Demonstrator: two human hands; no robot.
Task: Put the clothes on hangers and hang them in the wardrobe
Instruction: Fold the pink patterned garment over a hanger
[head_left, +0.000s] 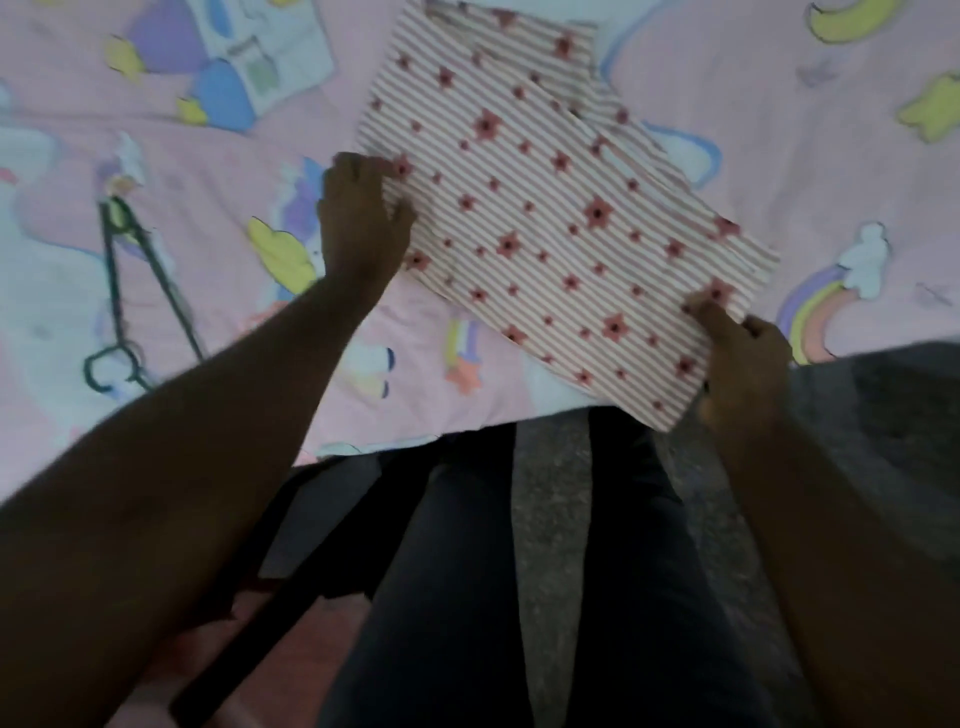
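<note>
Folded striped shirt (545, 223) flat at the bed's (779, 104) near edge, left hand (363, 218) fingers pinching its left edge, right hand (743, 364) fingers gripping its near right corner, hanger (124, 280) lying well left

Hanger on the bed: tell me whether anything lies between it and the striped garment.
Nothing visible does. The hanger lies left of the striped garment, with only bedsheet and the gripping left hand between.
</note>
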